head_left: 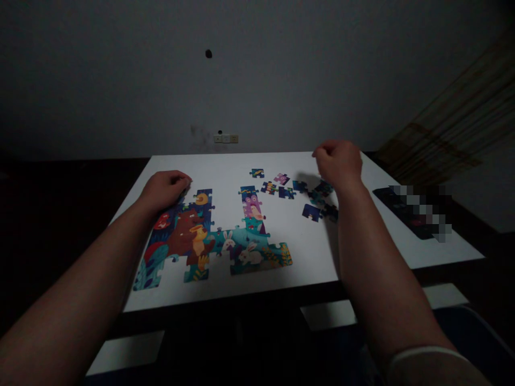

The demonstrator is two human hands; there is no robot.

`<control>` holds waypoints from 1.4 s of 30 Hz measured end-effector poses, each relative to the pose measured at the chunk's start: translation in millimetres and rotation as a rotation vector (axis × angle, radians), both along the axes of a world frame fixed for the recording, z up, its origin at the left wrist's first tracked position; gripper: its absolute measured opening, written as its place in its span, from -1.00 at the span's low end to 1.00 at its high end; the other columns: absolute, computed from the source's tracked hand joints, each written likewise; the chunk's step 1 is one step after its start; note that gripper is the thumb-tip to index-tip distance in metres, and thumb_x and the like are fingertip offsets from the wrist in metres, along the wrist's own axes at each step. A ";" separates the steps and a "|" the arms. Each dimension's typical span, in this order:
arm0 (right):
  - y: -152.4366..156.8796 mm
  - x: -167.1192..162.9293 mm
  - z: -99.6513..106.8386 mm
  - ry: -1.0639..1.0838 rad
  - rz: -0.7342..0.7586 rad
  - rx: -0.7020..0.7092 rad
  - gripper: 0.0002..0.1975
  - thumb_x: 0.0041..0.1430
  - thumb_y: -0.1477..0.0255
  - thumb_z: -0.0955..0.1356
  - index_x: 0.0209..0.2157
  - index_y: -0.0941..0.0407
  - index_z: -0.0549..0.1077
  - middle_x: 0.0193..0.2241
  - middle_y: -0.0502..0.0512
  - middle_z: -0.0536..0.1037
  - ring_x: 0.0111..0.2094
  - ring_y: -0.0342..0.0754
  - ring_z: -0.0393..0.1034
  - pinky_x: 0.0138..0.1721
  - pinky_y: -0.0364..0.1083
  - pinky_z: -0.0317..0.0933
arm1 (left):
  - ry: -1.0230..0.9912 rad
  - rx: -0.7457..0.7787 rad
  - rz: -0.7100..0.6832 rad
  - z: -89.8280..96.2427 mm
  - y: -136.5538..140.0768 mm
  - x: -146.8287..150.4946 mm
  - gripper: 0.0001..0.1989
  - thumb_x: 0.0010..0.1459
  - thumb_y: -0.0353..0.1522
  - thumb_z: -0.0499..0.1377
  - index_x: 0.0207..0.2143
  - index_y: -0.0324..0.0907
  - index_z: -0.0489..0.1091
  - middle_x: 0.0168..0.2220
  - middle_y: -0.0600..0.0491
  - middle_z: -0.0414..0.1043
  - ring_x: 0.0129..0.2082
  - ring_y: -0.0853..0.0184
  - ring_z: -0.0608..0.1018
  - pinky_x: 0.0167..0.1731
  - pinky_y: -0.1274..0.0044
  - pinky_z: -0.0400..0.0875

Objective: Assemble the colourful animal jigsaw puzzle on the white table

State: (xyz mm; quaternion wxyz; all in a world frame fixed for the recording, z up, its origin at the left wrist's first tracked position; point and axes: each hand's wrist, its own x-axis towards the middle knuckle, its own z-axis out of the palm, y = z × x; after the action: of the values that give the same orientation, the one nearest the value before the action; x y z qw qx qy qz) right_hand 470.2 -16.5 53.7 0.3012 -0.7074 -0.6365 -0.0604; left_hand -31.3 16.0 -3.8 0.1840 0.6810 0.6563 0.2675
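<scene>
A partly joined colourful jigsaw puzzle (201, 238) with a bear and rabbits lies on the white table (362, 257). My left hand (166, 188) rests curled on the puzzle's upper left corner, touching the pieces there. My right hand (338, 162) hovers with its fingers closed above a cluster of loose dark blue pieces (319, 201); whether it holds a piece is hidden. More loose pieces (277, 185) lie between the puzzle and that cluster.
A dark flat object (406, 209), partly blurred out, lies on the table's right side. A wall socket (226, 138) sits on the grey wall behind the table. White stools (330, 313) stand below the near edge.
</scene>
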 end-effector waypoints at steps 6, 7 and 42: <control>-1.4 -34.0 -20.9 -0.100 0.405 -0.333 -0.55 0.44 0.24 0.53 0.24 0.12 0.78 0.08 0.40 0.82 0.05 0.34 0.68 0.24 0.27 0.51 | -0.009 0.009 -0.007 0.7 0.3 1.5 -0.67 0.19 -0.08 0.31 -0.19 -0.02 0.79 -0.14 -0.07 0.83 -0.09 -0.05 0.76 0.07 0.24 0.64; -1.5 -39.2 -24.8 -0.132 0.460 -0.327 -0.53 0.44 0.19 0.55 0.24 0.12 0.78 0.13 0.42 0.80 0.14 0.39 0.65 0.30 0.32 0.49 | -0.015 0.007 -0.003 0.9 0.1 2.0 -0.68 0.19 -0.08 0.32 -0.20 -0.02 0.79 -0.15 -0.07 0.83 -0.10 -0.06 0.76 0.06 0.24 0.64; -38.9 -151.8 -42.3 0.560 0.884 -0.439 -0.83 0.46 0.27 0.50 -0.03 0.01 0.57 -0.28 0.06 0.78 -0.29 0.03 0.65 -0.18 0.00 0.42 | -0.043 0.024 -0.042 -8.1 3.7 -1.5 -0.67 0.23 -0.10 0.34 -0.15 -0.08 0.80 -0.12 -0.14 0.84 -0.10 -0.03 0.76 0.02 0.23 0.62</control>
State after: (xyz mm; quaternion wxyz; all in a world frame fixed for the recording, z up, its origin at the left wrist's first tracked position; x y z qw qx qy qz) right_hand 318.4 -55.4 11.4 0.3013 -0.4087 -0.7656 0.3951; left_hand -32.8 19.7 -11.9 0.1956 0.6910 0.6344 0.2860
